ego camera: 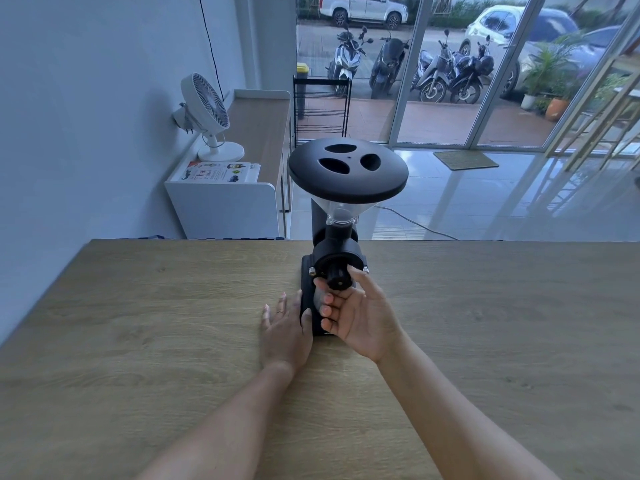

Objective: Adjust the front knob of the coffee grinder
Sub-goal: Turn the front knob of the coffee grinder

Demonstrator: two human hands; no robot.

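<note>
A black coffee grinder (341, 244) stands upright near the far edge of the wooden table (138, 323). Its clear funnel hopper carries a wide black lid (348, 169) with three holes. The round black front knob (337, 277) faces me. My right hand (360, 315) is palm up in front of the grinder, thumb and forefinger pinched around the knob. My left hand (285, 327) lies flat on the table with its fingers apart, its thumb side pressed against the left side of the grinder's base.
Beyond the table, at the left, a white cabinet (221, 206) carries a white fan (207, 116) and a book. A black wire rack (322, 109) stands by the glass doors. A cable runs across the tiled floor behind the grinder.
</note>
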